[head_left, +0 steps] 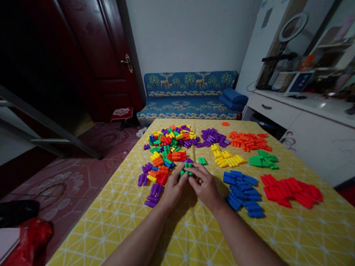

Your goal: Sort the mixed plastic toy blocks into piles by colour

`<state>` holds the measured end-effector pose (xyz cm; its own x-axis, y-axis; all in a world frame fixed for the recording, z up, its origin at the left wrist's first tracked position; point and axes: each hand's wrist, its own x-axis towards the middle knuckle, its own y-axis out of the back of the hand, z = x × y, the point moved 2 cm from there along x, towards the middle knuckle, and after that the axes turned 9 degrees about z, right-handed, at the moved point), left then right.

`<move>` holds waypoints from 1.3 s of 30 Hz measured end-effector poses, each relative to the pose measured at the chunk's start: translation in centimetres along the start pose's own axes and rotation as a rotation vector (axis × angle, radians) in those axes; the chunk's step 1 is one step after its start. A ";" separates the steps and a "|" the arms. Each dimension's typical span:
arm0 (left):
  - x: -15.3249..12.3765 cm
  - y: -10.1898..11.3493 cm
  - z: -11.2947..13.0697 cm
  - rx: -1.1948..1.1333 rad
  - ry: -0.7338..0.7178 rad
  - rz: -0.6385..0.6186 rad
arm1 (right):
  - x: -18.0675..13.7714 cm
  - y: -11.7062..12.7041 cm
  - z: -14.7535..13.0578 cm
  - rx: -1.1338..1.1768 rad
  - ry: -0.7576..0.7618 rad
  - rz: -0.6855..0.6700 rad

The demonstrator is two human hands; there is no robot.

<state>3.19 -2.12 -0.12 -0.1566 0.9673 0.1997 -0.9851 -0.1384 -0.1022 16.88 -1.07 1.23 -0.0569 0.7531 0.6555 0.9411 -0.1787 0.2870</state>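
My left hand (173, 187) and my right hand (203, 184) meet over the yellow patterned tablecloth (190, 237), fingers curled together round a small cluster of green plastic blocks (186, 168). Just beyond them lies a mixed heap of coloured blocks (169, 145). Sorted piles lie to the right: purple (213, 137), orange (248, 141), yellow (226, 158), green (263, 159), blue (242, 189) and red (290, 191). A loose green block (202, 161) sits near my right fingertips.
Purple blocks (150, 191) lie scattered left of my hands. A blue patterned sofa (188, 94) stands behind the table, a dark red door (110, 54) to the left, and a white cabinet (314, 128) with a ring light (292, 27) on the right.
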 end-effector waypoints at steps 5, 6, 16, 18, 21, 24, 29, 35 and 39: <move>0.4 0.4 -0.8 0.072 -0.042 0.052 | 1.3 2.1 0.5 -0.110 -0.060 0.171; 0.4 0.5 -0.9 0.079 -0.037 0.058 | 1.7 3.0 1.1 -0.124 -0.103 0.252; 0.4 0.3 -1.0 0.158 -0.060 0.049 | 3.3 13.4 11.6 0.061 -0.574 0.868; 0.3 0.3 -1.0 0.159 -0.058 0.046 | 3.5 14.1 12.9 0.138 -0.605 0.859; 0.4 0.3 -1.1 0.151 -0.052 0.038 | 3.6 14.3 13.9 0.194 -0.637 0.821; 0.3 0.3 -1.1 0.136 -0.023 0.041 | 3.5 13.9 13.7 0.204 -0.639 0.793; -0.2 0.2 -0.7 0.020 0.050 -0.021 | 3.8 12.8 12.5 0.197 -0.550 0.754; -0.2 -0.1 -0.6 0.008 0.001 -0.009 | 4.4 11.3 9.0 0.171 -0.456 0.733; -0.1 -0.4 -0.6 0.008 -0.013 0.021 | 4.3 8.1 4.6 0.198 -0.471 0.375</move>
<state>3.61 -2.00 -0.68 -0.1781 0.9613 0.2103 -0.9821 -0.1604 -0.0988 25.73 3.64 3.19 0.3986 0.8681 0.2959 0.9152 -0.3976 -0.0665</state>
